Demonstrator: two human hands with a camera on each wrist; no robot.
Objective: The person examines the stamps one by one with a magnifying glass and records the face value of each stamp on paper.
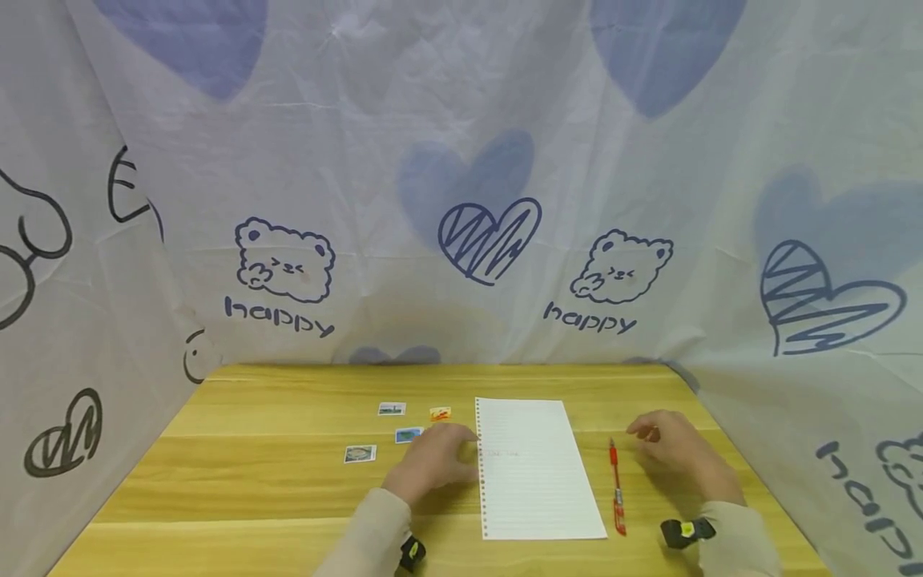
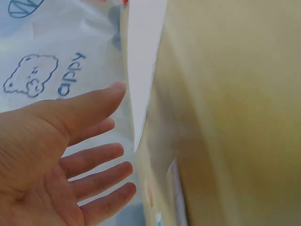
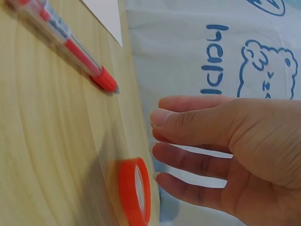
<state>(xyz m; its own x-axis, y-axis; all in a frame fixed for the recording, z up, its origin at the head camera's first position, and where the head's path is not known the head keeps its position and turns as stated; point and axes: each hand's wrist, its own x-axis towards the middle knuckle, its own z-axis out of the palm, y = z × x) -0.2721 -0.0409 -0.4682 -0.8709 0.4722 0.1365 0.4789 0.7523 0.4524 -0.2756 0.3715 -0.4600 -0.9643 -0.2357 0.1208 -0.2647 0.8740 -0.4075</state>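
My left hand [image 1: 435,458] hovers at the left edge of a lined sheet of paper [image 1: 537,481] with punched holes; faint writing shows near its left side. In the left wrist view the fingers [image 2: 101,181] are spread and hold nothing. Several small stamp-like pictures [image 1: 360,454] lie just left of that hand. A red pen [image 1: 618,497] lies along the sheet's right side, tip pointing away from me. Right of the pen tip is my right hand [image 1: 681,453], its fingers [image 3: 193,160] loosely bent around nothing. An orange ring [image 3: 126,193] stands beneath it, hidden in the head view.
Everything lies on a wooden table [image 1: 238,481]. A white cloth [image 1: 375,264] printed with hearts and bears hangs along the table's far edge and both sides. Each wrist wears a black camera band [image 1: 688,532].
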